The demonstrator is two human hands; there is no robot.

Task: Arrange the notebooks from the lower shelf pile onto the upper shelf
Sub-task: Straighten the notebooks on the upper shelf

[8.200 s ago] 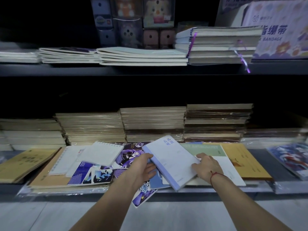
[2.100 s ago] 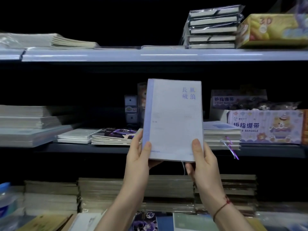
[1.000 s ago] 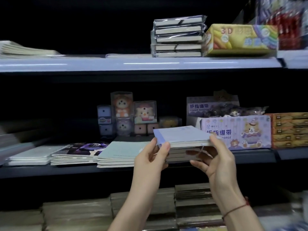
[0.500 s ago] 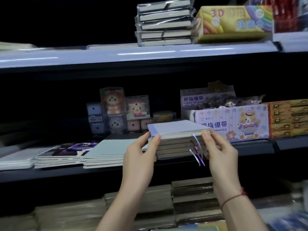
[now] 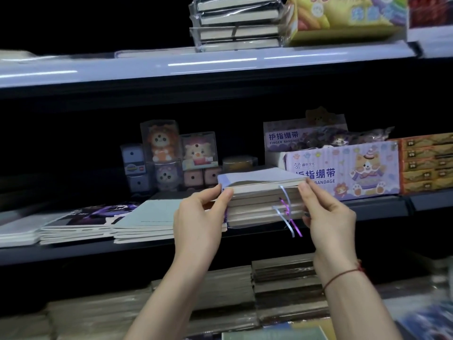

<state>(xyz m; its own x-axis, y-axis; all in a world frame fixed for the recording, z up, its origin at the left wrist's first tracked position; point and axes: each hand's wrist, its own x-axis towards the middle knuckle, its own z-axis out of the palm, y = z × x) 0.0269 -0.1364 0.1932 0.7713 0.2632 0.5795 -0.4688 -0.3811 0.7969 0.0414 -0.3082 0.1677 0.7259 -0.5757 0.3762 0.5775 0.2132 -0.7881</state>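
A pale lilac notebook lies flat on top of a stack of like notebooks on the dark middle shelf. White and purple ribbon markers hang from the stack's front. My left hand pinches the stack's left corner, thumb and fingers on the top notebook's edge. My right hand presses the stack's right side, fingertips against the page edges. More flat notebooks, a pale green pile and a purple-patterned pile, lie to the left. Wrapped brown notebook piles sit on the lower shelf.
A purple finger-bandage display box stands right of the stack, with orange boxes beyond. Small boxed toy figures stand behind. The white shelf above carries wrapped books and a yellow box.
The lilac notebook came up from the lower pile, was held upright, then laid flat on the middle-shelf stack. Both hands have since shifted to the stack's two sides.
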